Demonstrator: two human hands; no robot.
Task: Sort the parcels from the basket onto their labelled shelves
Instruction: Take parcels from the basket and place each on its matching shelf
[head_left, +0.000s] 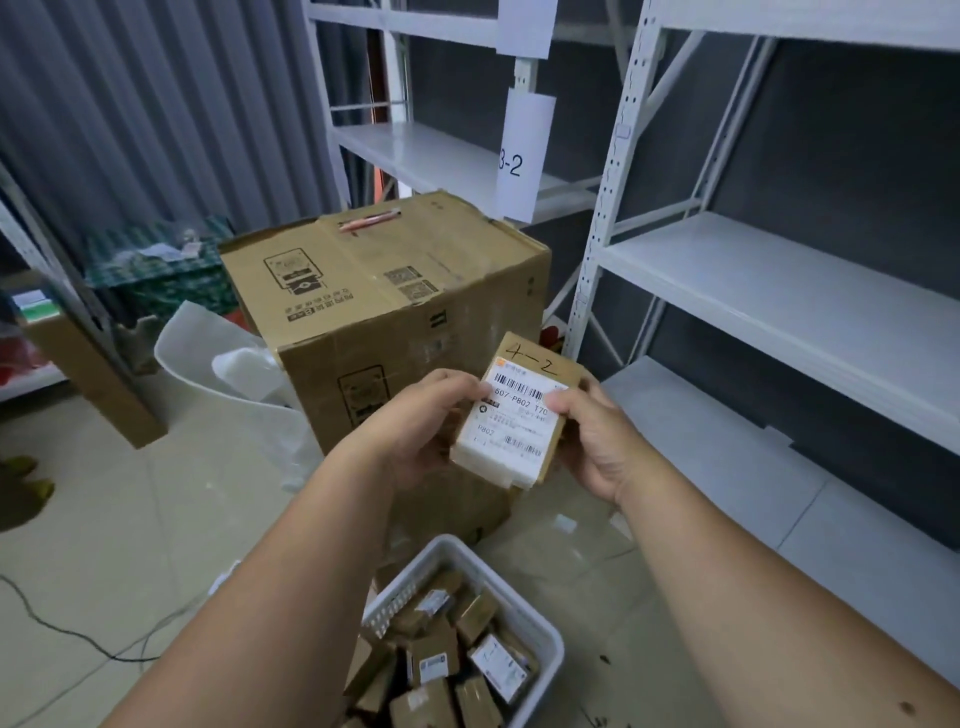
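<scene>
Both bare arms reach up from the bottom edge and meet at the middle. Left hand (415, 431) and right hand (597, 441) hold one small brown parcel (519, 410) between them, thumbs curled over its white label. "4-2" is written on top; the small print is too blurry to read. Down at 6 o'clock sits a white basket (540, 618) full of more small parcels, cut off by the edge. Behind the held parcel, at 12 o'clock, stands a big cardboard box (384, 291), blocking the floor there. At 3 o'clock are white shelves (779, 291). A paper tag (514, 171) reading "3-2" hangs at 1 o'clock.
</scene>
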